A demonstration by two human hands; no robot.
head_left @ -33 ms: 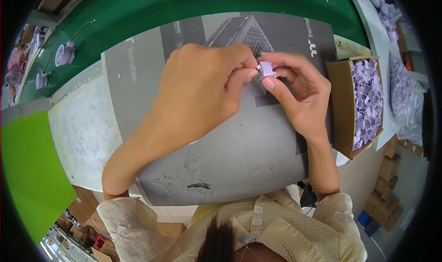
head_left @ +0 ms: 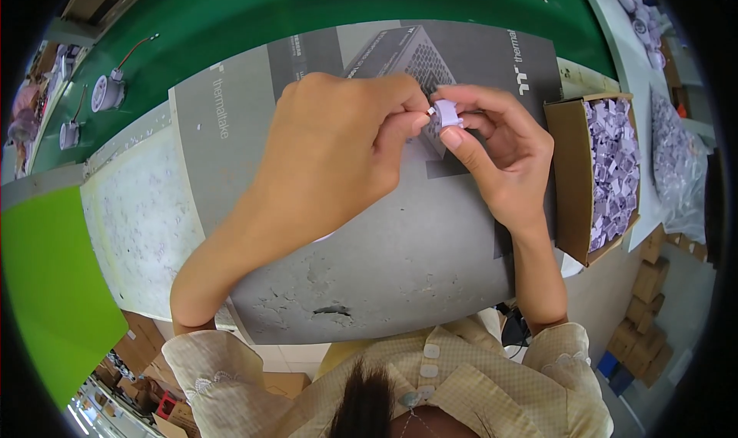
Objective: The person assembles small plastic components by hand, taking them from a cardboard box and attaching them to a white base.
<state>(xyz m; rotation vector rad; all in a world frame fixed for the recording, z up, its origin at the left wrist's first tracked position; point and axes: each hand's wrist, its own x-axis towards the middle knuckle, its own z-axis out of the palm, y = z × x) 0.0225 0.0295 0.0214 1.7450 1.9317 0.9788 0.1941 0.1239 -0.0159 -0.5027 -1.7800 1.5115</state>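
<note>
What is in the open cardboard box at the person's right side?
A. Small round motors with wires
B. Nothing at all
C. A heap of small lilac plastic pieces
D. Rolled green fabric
C: the cardboard box is filled with small lilac plastic pieces, the same colour as the little piece pinched between the left hand and the right hand.

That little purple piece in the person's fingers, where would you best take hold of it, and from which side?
Probably by its two flat side faces, pinched from the right, as the right hand does now. The purple piece is small and blocky, and its left end, where a small pale tip shows, faces the left hand, so that end likely needs to stay free.
</note>
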